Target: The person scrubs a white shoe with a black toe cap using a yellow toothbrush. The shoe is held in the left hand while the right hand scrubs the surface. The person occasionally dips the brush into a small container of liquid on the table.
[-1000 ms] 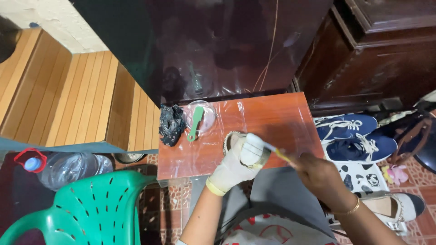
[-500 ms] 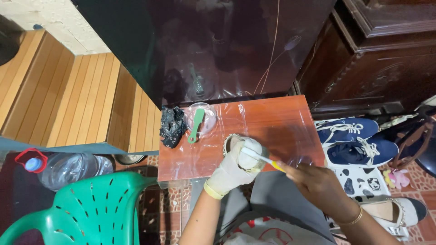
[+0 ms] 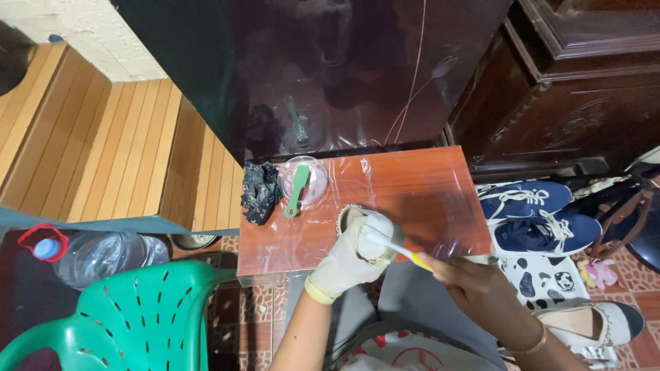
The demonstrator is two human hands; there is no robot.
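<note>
A black rag (image 3: 260, 191) and a clear bowl (image 3: 306, 180) with a green brush (image 3: 297, 192) sit at the back of the small red table (image 3: 419, 185). The right side is bare. At the front edge, the gloved left hand (image 3: 347, 257) wraps a round white thing (image 3: 375, 237). The right hand (image 3: 474, 288) pinches a toothbrush (image 3: 395, 246) touching it.

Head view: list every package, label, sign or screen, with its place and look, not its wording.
Clear plastic water bottle: lying on the floor at left, blue cap, red carry ring, no label showing.
White bag with red print: bottom edge, on the lap.
No signs or screens.
</note>
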